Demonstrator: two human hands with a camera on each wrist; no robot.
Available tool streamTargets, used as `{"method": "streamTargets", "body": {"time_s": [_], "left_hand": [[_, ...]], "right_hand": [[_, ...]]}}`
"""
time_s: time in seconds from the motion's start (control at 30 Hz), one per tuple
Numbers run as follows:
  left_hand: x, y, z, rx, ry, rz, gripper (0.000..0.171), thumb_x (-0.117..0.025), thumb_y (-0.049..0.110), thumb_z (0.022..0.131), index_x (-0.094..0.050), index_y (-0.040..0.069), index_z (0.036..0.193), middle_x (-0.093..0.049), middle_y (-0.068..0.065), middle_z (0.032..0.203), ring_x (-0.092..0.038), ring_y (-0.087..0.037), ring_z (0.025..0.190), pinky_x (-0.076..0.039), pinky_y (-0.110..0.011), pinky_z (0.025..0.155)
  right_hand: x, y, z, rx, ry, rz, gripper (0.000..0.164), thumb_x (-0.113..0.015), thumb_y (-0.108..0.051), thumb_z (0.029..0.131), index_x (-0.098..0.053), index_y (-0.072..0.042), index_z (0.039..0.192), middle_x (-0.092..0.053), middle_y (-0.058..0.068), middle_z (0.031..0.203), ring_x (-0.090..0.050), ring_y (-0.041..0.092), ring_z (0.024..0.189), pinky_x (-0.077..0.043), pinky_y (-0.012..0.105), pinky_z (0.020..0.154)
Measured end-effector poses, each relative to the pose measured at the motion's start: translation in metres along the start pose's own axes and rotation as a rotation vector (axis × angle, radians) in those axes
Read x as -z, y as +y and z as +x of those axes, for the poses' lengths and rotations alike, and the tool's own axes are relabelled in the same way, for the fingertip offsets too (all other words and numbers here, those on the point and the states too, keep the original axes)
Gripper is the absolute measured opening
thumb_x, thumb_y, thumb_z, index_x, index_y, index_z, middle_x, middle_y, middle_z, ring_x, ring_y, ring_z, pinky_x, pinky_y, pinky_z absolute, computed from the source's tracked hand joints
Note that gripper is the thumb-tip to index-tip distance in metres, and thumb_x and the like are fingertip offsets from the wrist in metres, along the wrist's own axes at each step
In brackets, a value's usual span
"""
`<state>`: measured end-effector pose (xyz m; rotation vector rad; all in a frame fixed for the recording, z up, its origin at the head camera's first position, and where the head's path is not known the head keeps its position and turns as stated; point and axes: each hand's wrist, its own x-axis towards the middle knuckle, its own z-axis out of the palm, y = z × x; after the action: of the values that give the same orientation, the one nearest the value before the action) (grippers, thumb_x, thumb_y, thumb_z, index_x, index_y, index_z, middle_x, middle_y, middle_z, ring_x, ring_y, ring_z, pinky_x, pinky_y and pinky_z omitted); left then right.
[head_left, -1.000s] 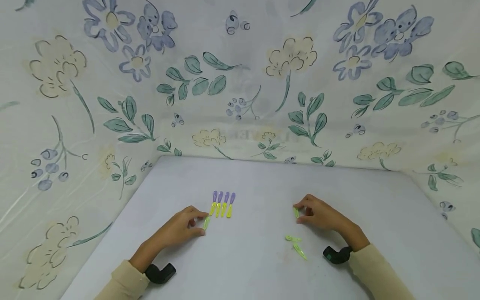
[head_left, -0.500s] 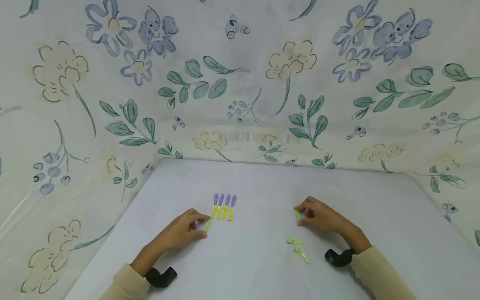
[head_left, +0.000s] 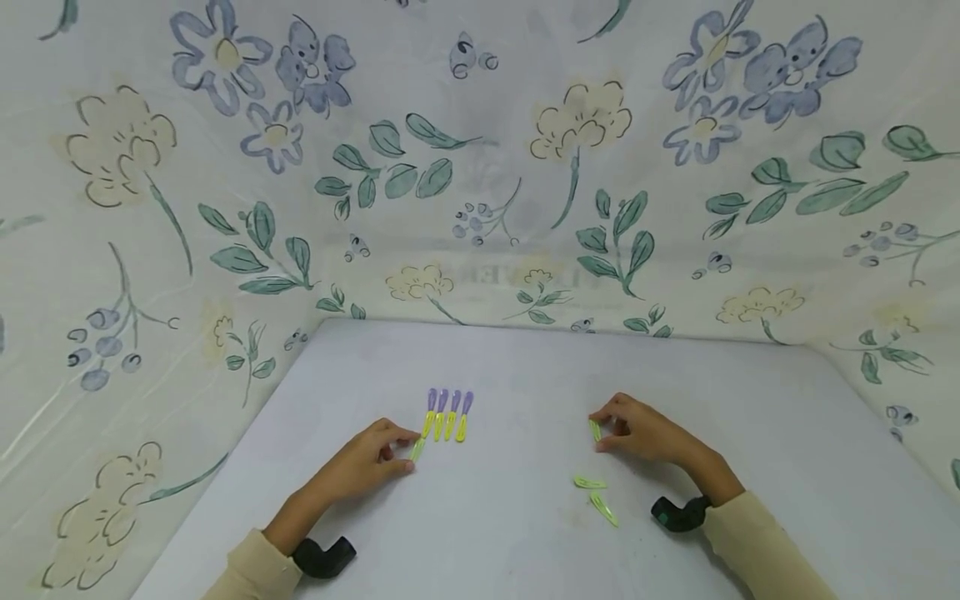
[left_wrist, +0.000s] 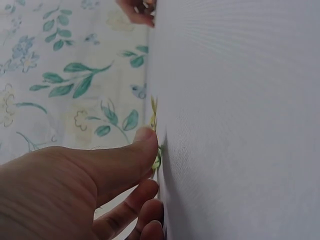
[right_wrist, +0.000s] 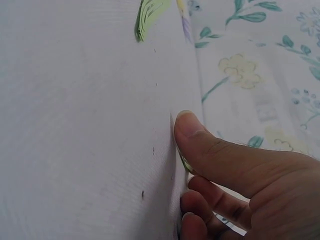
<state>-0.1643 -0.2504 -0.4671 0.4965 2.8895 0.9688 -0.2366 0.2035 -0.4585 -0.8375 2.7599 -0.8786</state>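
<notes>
On the white table, my left hand (head_left: 367, 458) pinches a light green hair clip (head_left: 417, 450) between thumb and fingers. The clip lies at the lower end of the leftmost yellow hair clip (head_left: 427, 424). Several yellow clips stand side by side, each in line with a purple hair clip (head_left: 456, 401) above it. To the right, my right hand (head_left: 637, 429) pinches another green hair clip (head_left: 596, 430) close to the tabletop. Thumb and fingers hide most of that clip in the right wrist view, where only a green edge (right_wrist: 185, 163) shows.
Two loose green hair clips, one lying crosswise (head_left: 590, 482) and one slanted (head_left: 603, 508), rest below my right hand. Flower-patterned sheeting (head_left: 480, 192) rises behind and beside the white table (head_left: 517, 533). Each wrist carries a black camera mount (head_left: 324, 557).
Both hands keep their grips on the green clips and barely move. The head view has tipped slightly, so the whole scene sits a little lower than a second ago.
</notes>
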Motion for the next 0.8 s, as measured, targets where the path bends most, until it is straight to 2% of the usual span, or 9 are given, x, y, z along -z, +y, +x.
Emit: {"method": "streamTargets", "body": {"time_s": [0.2, 0.33, 0.43, 0.6, 0.8], "left_hand": [[-0.002, 0.002, -0.003, 0.021, 0.013, -0.004, 0.040, -0.078, 0.024, 0.087, -0.069, 0.014, 0.124, -0.059, 0.002, 0.111, -0.051, -0.008, 0.086, -0.046, -0.021, 0.073], [-0.006, 0.002, -0.003, 0.035, 0.026, 0.008, 0.040, -0.078, 0.026, 0.086, -0.069, 0.016, 0.123, -0.059, 0.004, 0.109, -0.051, -0.008, 0.086, -0.045, -0.021, 0.073], [-0.008, 0.001, -0.003, 0.044, 0.032, 0.018, 0.040, -0.078, 0.028, 0.086, -0.069, 0.016, 0.123, -0.058, 0.005, 0.108, -0.050, -0.009, 0.086, -0.045, -0.022, 0.072], [-0.006, 0.002, -0.003, 0.079, 0.051, 0.016, 0.040, -0.079, 0.027, 0.085, -0.069, 0.017, 0.122, -0.057, 0.006, 0.105, -0.049, -0.010, 0.085, -0.042, -0.022, 0.070], [-0.005, 0.005, -0.001, 0.081, 0.043, 0.024, 0.041, -0.079, 0.028, 0.086, -0.068, 0.018, 0.123, -0.057, 0.007, 0.107, -0.048, -0.009, 0.085, -0.042, -0.022, 0.070]], "right_hand": [[0.000, -0.004, -0.001, -0.010, -0.006, -0.010, 0.041, -0.080, -0.025, 0.084, -0.070, -0.004, 0.118, -0.059, 0.002, 0.098, -0.054, 0.010, 0.084, -0.049, 0.022, 0.072], [0.004, -0.009, -0.001, -0.065, -0.001, 0.002, 0.040, -0.079, -0.021, 0.085, -0.068, -0.003, 0.119, -0.063, 0.001, 0.100, -0.058, 0.013, 0.089, -0.051, 0.025, 0.074], [0.006, -0.013, 0.001, -0.070, 0.008, 0.021, 0.041, -0.078, -0.019, 0.086, -0.066, -0.001, 0.121, -0.066, 0.001, 0.099, -0.061, 0.014, 0.091, -0.052, 0.026, 0.073], [0.008, -0.028, 0.004, 0.008, 0.037, 0.054, 0.044, -0.076, -0.021, 0.089, -0.064, 0.001, 0.125, -0.066, 0.000, 0.098, -0.061, 0.012, 0.089, -0.052, 0.022, 0.072], [0.013, -0.066, 0.003, 0.078, 0.115, 0.115, 0.045, -0.077, -0.023, 0.088, -0.064, -0.004, 0.127, -0.065, 0.003, 0.101, -0.061, 0.012, 0.090, -0.053, 0.023, 0.075]]}}
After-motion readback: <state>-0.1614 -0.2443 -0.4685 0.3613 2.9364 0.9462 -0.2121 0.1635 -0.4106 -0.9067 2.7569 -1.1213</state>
